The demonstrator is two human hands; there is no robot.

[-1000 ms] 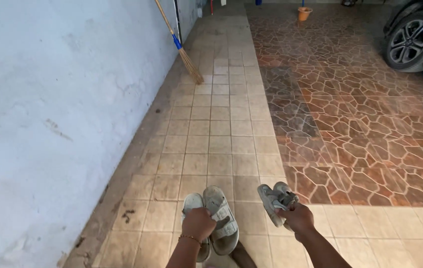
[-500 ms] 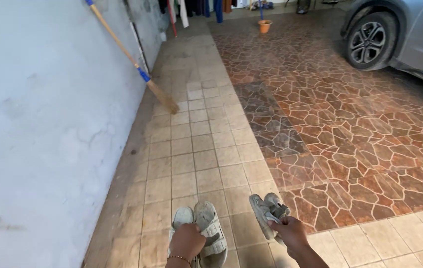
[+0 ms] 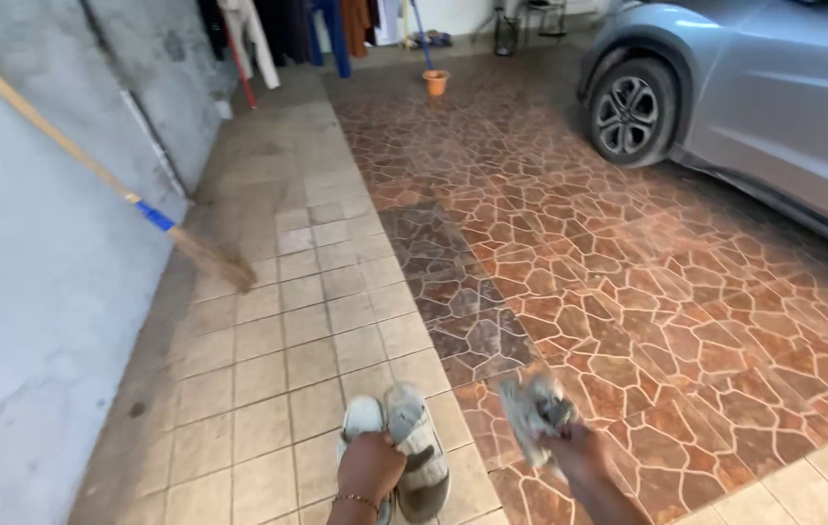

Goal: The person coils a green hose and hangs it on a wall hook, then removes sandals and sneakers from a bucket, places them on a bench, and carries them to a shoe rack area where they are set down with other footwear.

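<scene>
The person's left hand (image 3: 370,469) is closed around a pair of worn, pale sandals (image 3: 404,449), gripping them together near the straps so that both hang as one bundle with their toes pointing forward, low over the beige floor tiles (image 3: 278,340). The right hand (image 3: 574,455) grasps a second pair of sandals (image 3: 533,410) (this pair is blurred, so its exact shape is hard to read), pinched together in the same way and held out over the reddish stone-pattern paving (image 3: 628,292). Carrying one pair per hand keeps each set matched, and holding them well apart at arm's length probably keeps the dusty soles away from the body. To the left, a broom (image 3: 107,180) with a wooden handle and a blue collar leans slanted against the pale wall (image 3: 15,321), its bristles resting on the tiles. A silver car (image 3: 754,107) stands on the paving at the right, and a small orange bucket (image 3: 435,82) sits far ahead near some hanging clothes (image 3: 278,29).
</scene>
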